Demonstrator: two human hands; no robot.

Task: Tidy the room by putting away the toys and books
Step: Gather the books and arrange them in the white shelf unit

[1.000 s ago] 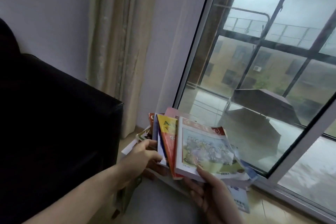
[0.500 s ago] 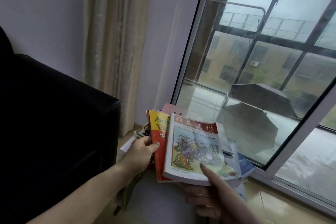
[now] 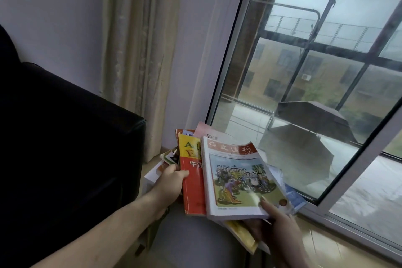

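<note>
I hold a fanned stack of books in front of me, low in the head view. On top lies a white book (image 3: 236, 180) with a red title band and a cartoon crowd on its cover. Beside it on the left is a red and yellow book (image 3: 191, 172). A pink book (image 3: 204, 131) and several more show behind and below. My right hand (image 3: 276, 230) grips the stack from underneath, thumb on the white book's cover. My left hand (image 3: 170, 183) holds the left edge of the red and yellow book, thumb on top.
A black sofa (image 3: 65, 137) fills the left. A beige curtain (image 3: 137, 50) hangs by the wall. A sliding glass window (image 3: 304, 93) stands to the right, above a tiled floor (image 3: 326, 243). A white item (image 3: 152, 175) lies on the floor under my left hand.
The white book has slid down and squared up over the stack. My right thumb has shifted right on its cover. My left hand has closed on the red and yellow book's edge.
</note>
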